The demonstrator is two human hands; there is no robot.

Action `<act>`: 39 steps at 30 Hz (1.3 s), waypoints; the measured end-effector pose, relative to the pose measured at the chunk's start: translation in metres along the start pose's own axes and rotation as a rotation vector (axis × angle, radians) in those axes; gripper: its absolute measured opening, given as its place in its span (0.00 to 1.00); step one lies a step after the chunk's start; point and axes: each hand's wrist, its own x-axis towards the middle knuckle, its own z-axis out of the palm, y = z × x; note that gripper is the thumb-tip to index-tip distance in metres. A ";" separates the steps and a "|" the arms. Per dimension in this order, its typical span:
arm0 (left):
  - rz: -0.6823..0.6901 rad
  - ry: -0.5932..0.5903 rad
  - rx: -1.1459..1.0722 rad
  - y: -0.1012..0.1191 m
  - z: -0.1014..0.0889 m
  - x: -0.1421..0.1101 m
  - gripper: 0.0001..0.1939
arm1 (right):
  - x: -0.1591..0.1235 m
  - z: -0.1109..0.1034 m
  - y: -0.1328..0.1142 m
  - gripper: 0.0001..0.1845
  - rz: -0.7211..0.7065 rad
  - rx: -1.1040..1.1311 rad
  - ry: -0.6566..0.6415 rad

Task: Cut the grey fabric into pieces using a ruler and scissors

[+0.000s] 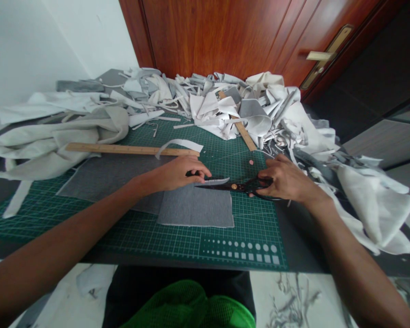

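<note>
My right hand (284,178) grips the black handles of a pair of scissors (235,187), whose blades point left along the upper part of a grey fabric piece (198,208). A narrow strip of the fabric curls up above the blades. Pinched at the strip's left end are the fingers of my left hand (186,173), close to the blade tips. The grey piece lies flat on a green cutting mat (239,228), partly over a larger, darker grey cloth (105,177). Part of the cloth is hidden by my left forearm.
Beyond my left hand lies a wooden ruler (130,149) with a white strip (184,143) across it. A second wooden ruler (244,133) sticks out of a heap of fabric scraps (212,109). Folded cream cloth (61,136) lies left, more white scraps (372,205) right.
</note>
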 end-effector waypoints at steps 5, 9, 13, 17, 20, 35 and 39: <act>0.001 -0.005 0.000 -0.001 0.000 -0.001 0.10 | 0.000 0.000 0.001 0.22 -0.005 0.026 0.000; 0.009 -0.008 -0.007 -0.001 -0.001 -0.001 0.09 | 0.000 0.000 0.001 0.23 -0.009 0.034 -0.011; 0.012 -0.012 -0.005 -0.001 -0.001 -0.001 0.10 | 0.000 0.000 0.002 0.23 -0.014 0.041 -0.028; 0.019 -0.013 0.002 -0.003 0.000 -0.001 0.10 | 0.000 0.000 0.002 0.24 -0.016 0.055 -0.020; 0.008 -0.012 -0.003 -0.003 0.000 -0.002 0.10 | 0.000 -0.002 0.001 0.25 -0.016 0.051 -0.026; -0.008 -0.001 -0.012 0.004 0.000 -0.002 0.09 | 0.004 -0.004 -0.017 0.27 0.040 0.043 -0.078; -0.024 -0.001 -0.029 0.006 0.001 -0.003 0.10 | 0.005 -0.006 -0.022 0.28 0.053 0.022 -0.074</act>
